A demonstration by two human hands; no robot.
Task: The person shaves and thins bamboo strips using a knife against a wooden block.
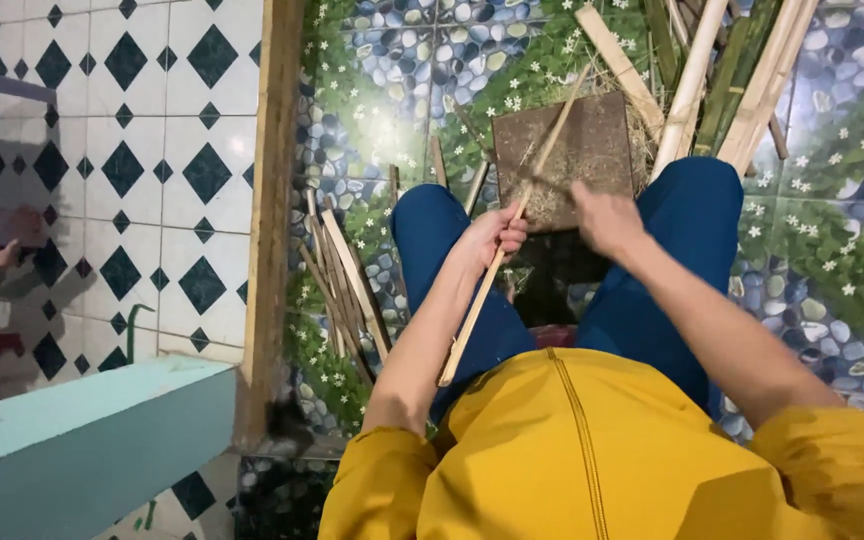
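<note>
My left hand (492, 238) grips a long thin bamboo strip (477, 315) that runs from my lap up across a square brown board (592, 140) on the floor. My right hand (602, 215) is closed over the near edge of that board, close to the strip; a dark blade-like shape shows by its fingers, but I cannot tell what it holds. I sit with both knees in blue trousers on either side of the board, wearing a yellow top.
A bundle of split bamboo strips (347, 285) lies on the pebble-patterned floor left of my left knee. Longer bamboo pieces (712, 70) and shavings lie beyond the board. A wooden post (267, 200) and a turquoise ledge (82, 440) stand at left.
</note>
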